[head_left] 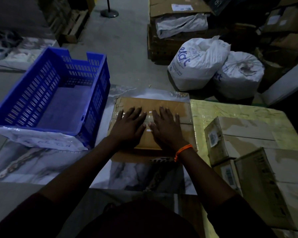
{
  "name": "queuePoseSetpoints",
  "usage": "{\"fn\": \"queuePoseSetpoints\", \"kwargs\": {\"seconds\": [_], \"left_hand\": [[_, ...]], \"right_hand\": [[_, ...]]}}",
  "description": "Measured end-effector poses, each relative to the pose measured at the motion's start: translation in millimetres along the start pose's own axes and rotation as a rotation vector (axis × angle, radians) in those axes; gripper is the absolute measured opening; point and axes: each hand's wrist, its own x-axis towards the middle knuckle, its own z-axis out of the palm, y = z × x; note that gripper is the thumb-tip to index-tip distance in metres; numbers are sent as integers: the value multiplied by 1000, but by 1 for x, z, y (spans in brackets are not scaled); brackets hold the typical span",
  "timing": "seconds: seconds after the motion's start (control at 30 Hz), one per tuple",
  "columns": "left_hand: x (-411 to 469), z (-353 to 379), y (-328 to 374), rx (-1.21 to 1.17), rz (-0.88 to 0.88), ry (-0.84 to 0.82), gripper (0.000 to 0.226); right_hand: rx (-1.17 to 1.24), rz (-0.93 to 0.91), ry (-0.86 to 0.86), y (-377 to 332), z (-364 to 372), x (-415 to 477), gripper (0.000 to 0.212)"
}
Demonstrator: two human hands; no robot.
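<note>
The cardboard box (144, 103) lies mid-table (41, 165), with a blue crate (96, 103) at nine o'clock and a yellow-wrapped parcel (230, 110) just beside it at three. It is brown and creased, with glossy tape (147, 117) along the top seam. It looks stiff and fairly light, slick on the tape; the side edges seem the best hold. The left hand (127, 124) and right hand (165, 129) press flat on top, fingers (136, 111) straight, grasping nothing.

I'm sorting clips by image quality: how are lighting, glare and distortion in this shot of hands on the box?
Head view, lighting: dim, corners near black. Head view, glare: bright streaks on tape atop the cardboard box between left hand and right hand. Head view, distortion: wide-angle bending bows the blue crate; the small boxes at right look smeared.
</note>
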Motion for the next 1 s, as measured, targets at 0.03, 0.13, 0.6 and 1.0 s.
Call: {"fn": "queuePoseSetpoints", "kwargs": {"seconds": [0.03,0.13,0.6,1.0], "left_hand": [[2,0,0,5,-7,-1,61],[3,3,1,-15,-23,-7,61],[3,-2,-11,51,-37,-103,66],[-15,3,-31,32,-99,-46,74]], "right_hand": [[7,9,-2,-2,1,2,65],[15,24,2,-2,4,4,70],[-2,-6,-97,13,-4,0,68],[-42,105,4,44,-1,-30,78]]}}
